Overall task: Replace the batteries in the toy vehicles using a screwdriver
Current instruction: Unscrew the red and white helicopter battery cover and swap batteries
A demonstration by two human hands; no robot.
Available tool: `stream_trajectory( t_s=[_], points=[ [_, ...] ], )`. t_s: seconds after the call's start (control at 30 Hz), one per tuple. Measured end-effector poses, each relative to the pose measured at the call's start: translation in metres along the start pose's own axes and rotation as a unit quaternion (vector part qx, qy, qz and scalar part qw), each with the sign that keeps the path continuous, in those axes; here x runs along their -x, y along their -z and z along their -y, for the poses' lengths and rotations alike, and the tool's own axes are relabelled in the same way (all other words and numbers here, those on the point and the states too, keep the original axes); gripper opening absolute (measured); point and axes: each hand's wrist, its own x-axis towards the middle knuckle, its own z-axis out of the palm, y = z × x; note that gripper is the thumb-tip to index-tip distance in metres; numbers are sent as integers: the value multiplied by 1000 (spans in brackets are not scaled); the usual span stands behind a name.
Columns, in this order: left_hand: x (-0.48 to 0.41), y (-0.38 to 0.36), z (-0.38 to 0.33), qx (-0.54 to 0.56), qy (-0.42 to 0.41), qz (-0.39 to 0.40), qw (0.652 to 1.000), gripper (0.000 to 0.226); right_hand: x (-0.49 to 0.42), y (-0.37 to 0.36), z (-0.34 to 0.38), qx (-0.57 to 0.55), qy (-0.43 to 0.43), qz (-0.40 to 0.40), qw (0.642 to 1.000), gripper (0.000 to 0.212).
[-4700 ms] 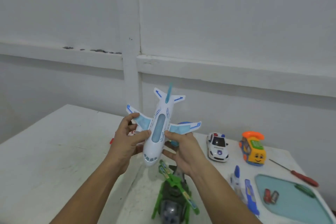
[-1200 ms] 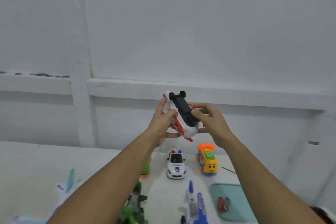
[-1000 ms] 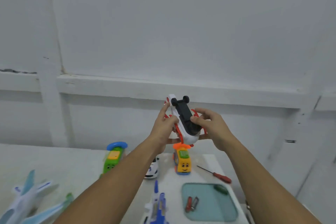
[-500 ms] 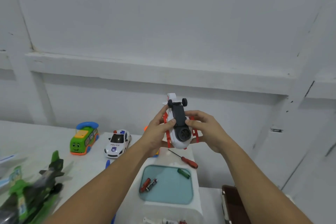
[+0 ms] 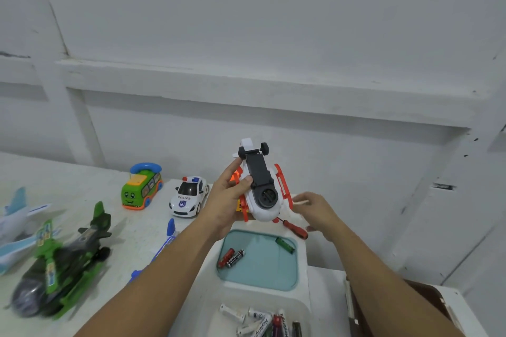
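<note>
White toy helicopter sits in the curled grip of the left hand; right hand spread, empty.

The left hand, raised, gripped a white and red plastic toy helicopter with thumb and fingers; the right hand hung lower beside it, fingers relaxed.

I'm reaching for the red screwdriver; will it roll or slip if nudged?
It may roll: the screwdriver has a round-looking handle and lies on the flat table near its edge. Slim, so probably light. Smooth-looking plastic might slip.
</note>
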Motion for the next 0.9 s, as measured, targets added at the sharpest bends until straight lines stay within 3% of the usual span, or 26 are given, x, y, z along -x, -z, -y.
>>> stream_trajectory(
  t_s=[0.13, 0.23, 0.43, 0.63, 0.77, 0.9],
  points=[
    [6, 5, 4, 5, 1, -5, 1000, 38, 2, -11, -14, 155, -42, 2, 987, 29],
    [10, 8, 6, 1, 0, -17, 1000, 39, 2, -17, -24, 150, -88, 13, 985, 23],
    [17, 11, 13, -5, 2, -23, 1000, 40, 0, -11, -26, 121, -87, -20, 989, 13],
    [24, 14, 15, -12, -3, -16, 1000, 47, 5, 15, -13, -107, -51, -55, 991, 20],
    [32, 15, 11, -25, -12, -7, 1000, 44, 25, 35, 27, -298, 43, -85, 950, 23],
    [41, 14, 8, -42, -18, -4, 999, 45, 59, 41, 76, -332, 186, -148, 913, 25]
  ],
)
